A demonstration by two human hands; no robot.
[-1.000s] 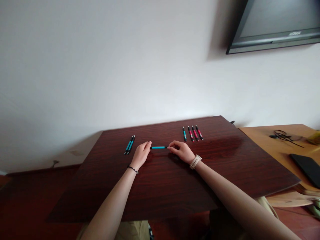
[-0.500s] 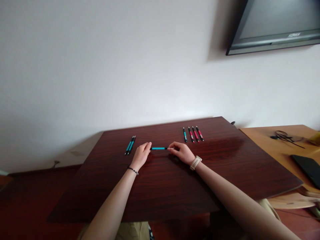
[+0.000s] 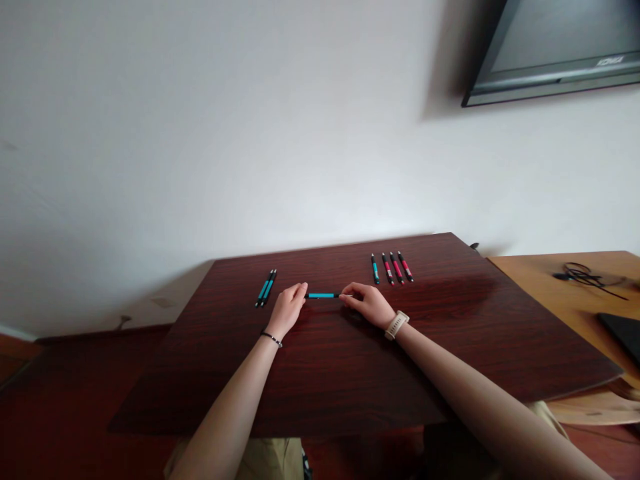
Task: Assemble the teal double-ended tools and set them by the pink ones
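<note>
1 teal pen (image 3: 321, 295) held at both ends; uneven pinch is the main risk

The left hand (image 3: 287, 309) has thumb and fingers closed on the left end, and the right hand (image 3: 370, 305) pinches the right end. The pen lies crosswise on or just above the dark table (image 3: 325, 380) (which of these, I cannot tell), between 2 teal pens (image 3: 269, 288) at the left and, at the far right, 1 more teal pen (image 3: 375, 269) with 3 pink pens (image 3: 396, 268).

In my judgement, if 1 hand loosened suddenly, the thin barrel could turn or roll, because the surface looks smooth. Unequal pull could make it jump from the pinch. Also, the right hand is near the far-right pens, so a careless movement could disturb their order.
</note>
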